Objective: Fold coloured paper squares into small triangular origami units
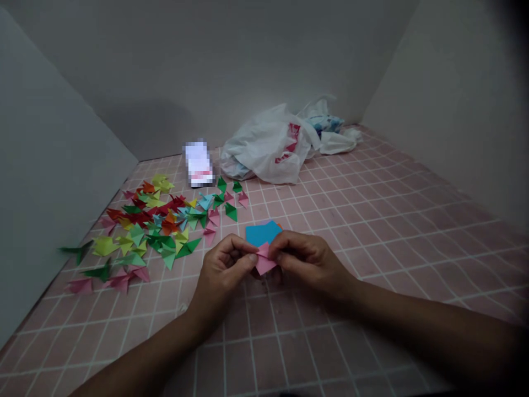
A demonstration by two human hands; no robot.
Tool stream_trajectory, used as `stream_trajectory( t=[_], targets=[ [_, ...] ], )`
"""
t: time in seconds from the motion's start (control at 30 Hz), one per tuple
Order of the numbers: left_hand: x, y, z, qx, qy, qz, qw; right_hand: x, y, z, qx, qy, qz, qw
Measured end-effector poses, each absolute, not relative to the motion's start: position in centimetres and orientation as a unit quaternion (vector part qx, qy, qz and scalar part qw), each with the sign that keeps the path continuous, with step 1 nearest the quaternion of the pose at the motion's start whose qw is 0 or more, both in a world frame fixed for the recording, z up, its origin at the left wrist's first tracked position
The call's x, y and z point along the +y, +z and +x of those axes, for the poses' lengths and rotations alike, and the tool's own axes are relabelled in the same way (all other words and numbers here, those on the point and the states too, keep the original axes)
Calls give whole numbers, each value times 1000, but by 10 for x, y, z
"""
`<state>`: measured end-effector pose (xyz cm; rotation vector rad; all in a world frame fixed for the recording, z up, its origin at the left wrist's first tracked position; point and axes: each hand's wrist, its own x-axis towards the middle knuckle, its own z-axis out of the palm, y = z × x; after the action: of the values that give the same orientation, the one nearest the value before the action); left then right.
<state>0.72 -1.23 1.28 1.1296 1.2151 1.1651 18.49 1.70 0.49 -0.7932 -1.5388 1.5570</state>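
Between my two hands is a small folded piece of pink origami paper (265, 264). My left hand (226, 263) pinches its left side between thumb and forefinger. On the opposite side, my right hand (308, 262) grips the same paper, with thumb and forefinger close together. Just behind the hands lies a stack of square paper with a blue sheet (260, 234) on top. A bit of orange shows at the stack's right edge. The undersides of the fingers are partly hidden.
Many folded paper cranes (161, 220) in several colours spread over the pink tiled surface (397, 231) at left. Behind them a phone (199, 164) stands with its screen lit. White plastic bags (268, 143) lie at the back, against grey walls (248, 55).
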Motion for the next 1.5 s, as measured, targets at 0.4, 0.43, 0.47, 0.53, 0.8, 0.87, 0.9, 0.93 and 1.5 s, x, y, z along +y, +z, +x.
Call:
stream_trajectory(
  t=[0.4, 0.43, 0.47, 0.53, 0.8, 0.87, 0.9, 0.93, 1.5],
  targets=[
    [-12, 15, 7, 508, 469, 488, 533, 19, 5, 187, -602, 621, -328, 379],
    [-11, 15, 7, 507, 469, 484, 537, 19, 5, 187, -615, 609, -328, 378],
    [-11, 14, 7, 507, 469, 484, 537, 19, 5, 187, -630, 596, -325, 378],
    [-10, 13, 7, 512, 467, 488, 531, 19, 5, 186, -644, 580, -319, 385],
    [-11, 15, 9, 524, 469, 487, 518, 20, 6, 183, -586, 635, -320, 389],
    [-11, 15, 10, 527, 468, 493, 510, 20, 5, 184, -573, 649, -322, 384],
    [-11, 15, 10, 529, 468, 496, 505, 20, 5, 184, -566, 657, -322, 380],
    [-11, 15, 10, 532, 468, 498, 500, 20, 4, 184, -560, 664, -321, 377],
    [-11, 16, 6, 499, 463, 527, 509, 19, 10, 183, -520, 678, -351, 382]
  ],
)
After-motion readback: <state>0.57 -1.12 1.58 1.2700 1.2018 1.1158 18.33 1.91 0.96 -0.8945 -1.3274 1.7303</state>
